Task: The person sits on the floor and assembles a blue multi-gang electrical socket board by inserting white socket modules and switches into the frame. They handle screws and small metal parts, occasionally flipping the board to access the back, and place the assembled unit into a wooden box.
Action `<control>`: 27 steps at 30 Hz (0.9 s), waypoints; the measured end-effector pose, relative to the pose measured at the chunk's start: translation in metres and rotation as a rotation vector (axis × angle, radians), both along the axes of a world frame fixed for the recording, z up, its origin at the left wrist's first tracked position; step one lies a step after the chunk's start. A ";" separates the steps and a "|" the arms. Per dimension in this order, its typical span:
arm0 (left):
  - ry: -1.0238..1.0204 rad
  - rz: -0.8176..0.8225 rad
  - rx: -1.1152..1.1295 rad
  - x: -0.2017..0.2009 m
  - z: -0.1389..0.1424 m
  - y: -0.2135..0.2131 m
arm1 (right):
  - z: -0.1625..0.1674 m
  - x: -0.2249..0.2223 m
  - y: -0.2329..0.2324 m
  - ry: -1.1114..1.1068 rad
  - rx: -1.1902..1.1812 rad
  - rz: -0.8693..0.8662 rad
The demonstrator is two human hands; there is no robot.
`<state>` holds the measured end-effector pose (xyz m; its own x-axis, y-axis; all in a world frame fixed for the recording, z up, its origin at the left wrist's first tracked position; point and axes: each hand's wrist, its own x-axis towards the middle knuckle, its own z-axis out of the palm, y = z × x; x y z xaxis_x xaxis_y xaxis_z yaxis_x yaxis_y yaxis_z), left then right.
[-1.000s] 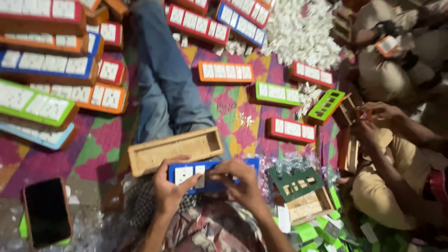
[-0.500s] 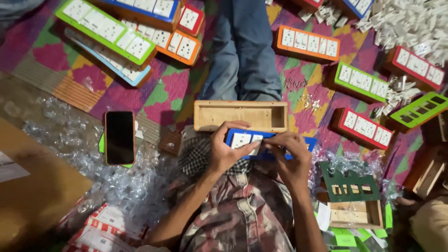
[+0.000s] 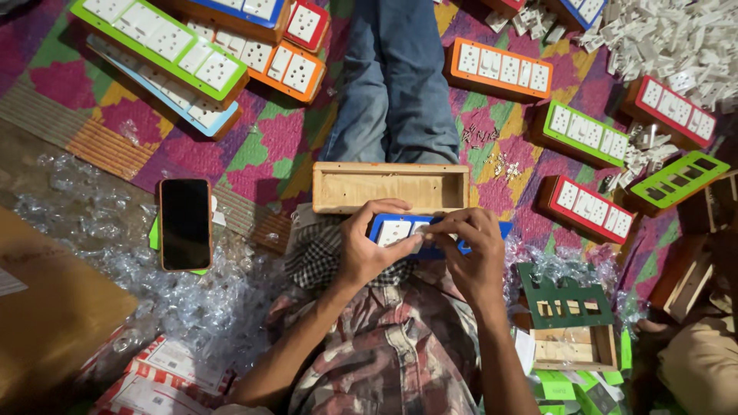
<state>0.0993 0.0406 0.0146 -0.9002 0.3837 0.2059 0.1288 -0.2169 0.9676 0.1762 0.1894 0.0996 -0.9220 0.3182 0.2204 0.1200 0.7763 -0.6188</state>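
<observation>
Head view: the left hand (image 3: pixel 369 250) and right hand (image 3: pixel 469 257) both pinch the blue switch plate (image 3: pixel 407 230) over the lap, just beside the wooden box (image 3: pixel 390 188) (empty inside). Keep thumbs pressing evenly so the white switches seat flush.

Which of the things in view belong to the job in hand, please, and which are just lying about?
In hand:
- left hand and right hand on the blue panel
- wooden box just beyond it

Lying about:
- phone
- clear wrappers
- finished boards
- heap of white parts
</observation>
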 end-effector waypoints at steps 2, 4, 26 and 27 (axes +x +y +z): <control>0.009 0.005 0.021 0.001 0.001 0.000 | 0.001 -0.002 0.002 0.007 0.036 0.000; 0.029 -0.001 0.021 0.001 0.002 0.000 | 0.002 -0.003 0.003 -0.003 0.054 0.009; 0.078 -0.033 0.072 -0.001 0.011 0.000 | 0.003 -0.003 0.000 -0.064 -0.020 -0.026; 0.083 -0.031 0.071 -0.001 0.011 0.000 | 0.002 -0.002 -0.001 -0.054 -0.025 -0.028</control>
